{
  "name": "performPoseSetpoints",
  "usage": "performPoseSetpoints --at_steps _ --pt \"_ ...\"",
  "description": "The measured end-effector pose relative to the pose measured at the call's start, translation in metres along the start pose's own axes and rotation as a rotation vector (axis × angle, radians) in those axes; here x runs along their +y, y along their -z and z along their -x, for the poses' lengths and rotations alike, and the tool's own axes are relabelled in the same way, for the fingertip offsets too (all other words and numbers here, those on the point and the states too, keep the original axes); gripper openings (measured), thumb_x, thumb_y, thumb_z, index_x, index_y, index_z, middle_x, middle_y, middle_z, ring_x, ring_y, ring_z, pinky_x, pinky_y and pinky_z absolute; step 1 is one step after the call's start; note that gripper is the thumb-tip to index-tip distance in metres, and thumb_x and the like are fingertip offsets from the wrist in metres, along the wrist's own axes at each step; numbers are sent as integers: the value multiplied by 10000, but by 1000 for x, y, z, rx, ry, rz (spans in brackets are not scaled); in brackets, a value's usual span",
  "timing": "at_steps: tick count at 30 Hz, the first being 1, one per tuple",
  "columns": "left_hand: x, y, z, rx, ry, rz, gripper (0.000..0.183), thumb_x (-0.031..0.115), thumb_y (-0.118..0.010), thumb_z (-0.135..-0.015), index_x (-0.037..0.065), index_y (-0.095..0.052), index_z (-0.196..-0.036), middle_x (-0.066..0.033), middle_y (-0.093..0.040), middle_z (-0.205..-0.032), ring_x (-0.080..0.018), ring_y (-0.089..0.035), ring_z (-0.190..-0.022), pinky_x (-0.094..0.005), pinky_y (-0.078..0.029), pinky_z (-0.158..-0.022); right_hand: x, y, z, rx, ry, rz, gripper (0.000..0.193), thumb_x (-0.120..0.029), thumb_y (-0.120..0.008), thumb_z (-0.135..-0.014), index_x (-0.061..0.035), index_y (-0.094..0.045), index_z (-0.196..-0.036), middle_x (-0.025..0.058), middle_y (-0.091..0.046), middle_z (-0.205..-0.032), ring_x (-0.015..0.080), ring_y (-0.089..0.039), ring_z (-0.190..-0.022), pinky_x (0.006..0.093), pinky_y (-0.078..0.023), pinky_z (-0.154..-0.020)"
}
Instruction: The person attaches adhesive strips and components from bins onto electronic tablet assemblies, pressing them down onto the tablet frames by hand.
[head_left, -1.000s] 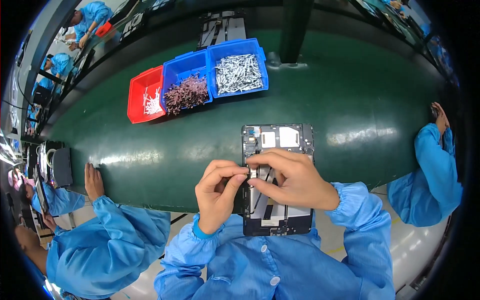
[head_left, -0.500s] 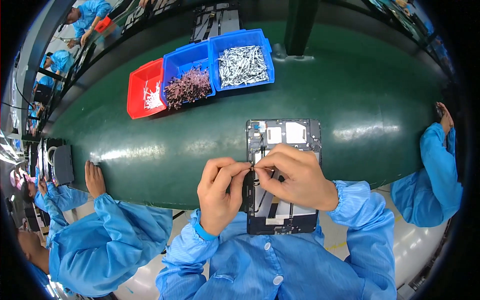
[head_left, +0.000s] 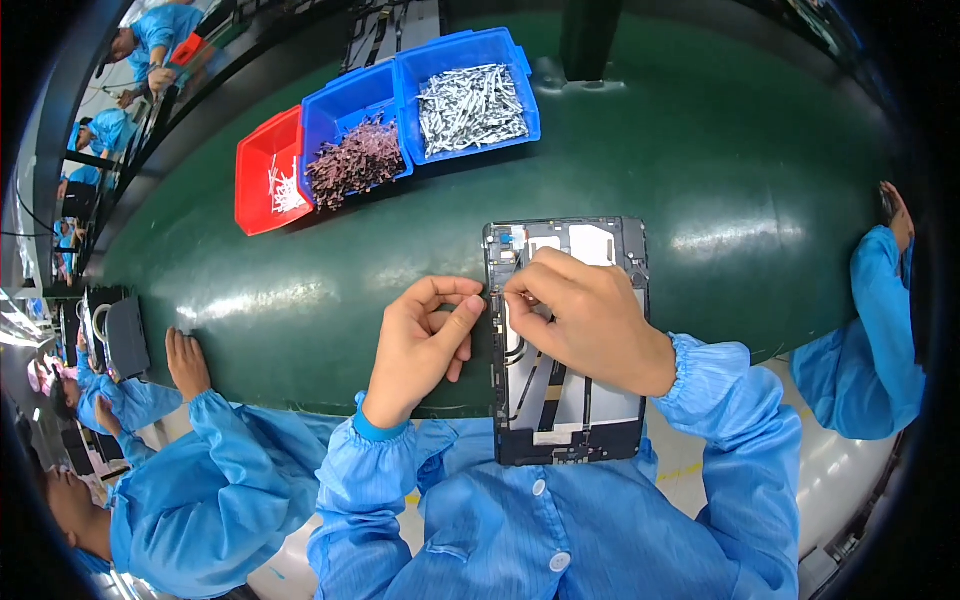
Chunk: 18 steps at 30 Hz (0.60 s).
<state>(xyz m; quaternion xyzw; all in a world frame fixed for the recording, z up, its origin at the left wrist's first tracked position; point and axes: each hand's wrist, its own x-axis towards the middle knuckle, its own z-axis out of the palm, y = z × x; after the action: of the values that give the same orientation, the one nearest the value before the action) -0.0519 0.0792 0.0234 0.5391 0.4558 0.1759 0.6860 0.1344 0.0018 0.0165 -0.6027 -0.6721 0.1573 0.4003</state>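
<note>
While the green table [head_left: 300, 290] is being shared with other workers, an open tablet frame [head_left: 565, 400] is being steadied at its left edge by the left hand [head_left: 425, 340], and a tiny part is being pinched on it by the right hand [head_left: 585, 315].

Bright, even overhead light leaves white glare streaks on the green tabletop [head_left: 300, 300]. Fisheye distortion bends the edges inside a black rim; the centre is sharp, shadows faint.

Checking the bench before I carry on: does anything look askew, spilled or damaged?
One thing: the open tablet frame overhangs the near edge of the green table, under both hands. The three parts bins sit in a tidy row, nothing spilled.
</note>
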Motion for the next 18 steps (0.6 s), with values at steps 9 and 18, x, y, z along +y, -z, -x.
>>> performPoseSetpoints --at_steps 9,18 --pt "8 1 -8 -38 37 -87 151 130 -656 -951 -12 -628 -994 3 -581 -634 -41 -513 -497 -194 -363 -388 1 0 0 -7 21 62 94 -73 -720 -774 -65 -650 -836 39 -584 -754 200 -622 -574 322 -495 -496" --pt "8 -2 -9 0 42 -156 163 137 -658 -952 -12 -625 -1007 0 -579 -597 -36 -495 -467 -197 -342 -384 3 -2 1 5 21 52 99 -80 -718 -776 -64 -636 -829 41 -566 -770 209 -612 -576 329 -486 -494"
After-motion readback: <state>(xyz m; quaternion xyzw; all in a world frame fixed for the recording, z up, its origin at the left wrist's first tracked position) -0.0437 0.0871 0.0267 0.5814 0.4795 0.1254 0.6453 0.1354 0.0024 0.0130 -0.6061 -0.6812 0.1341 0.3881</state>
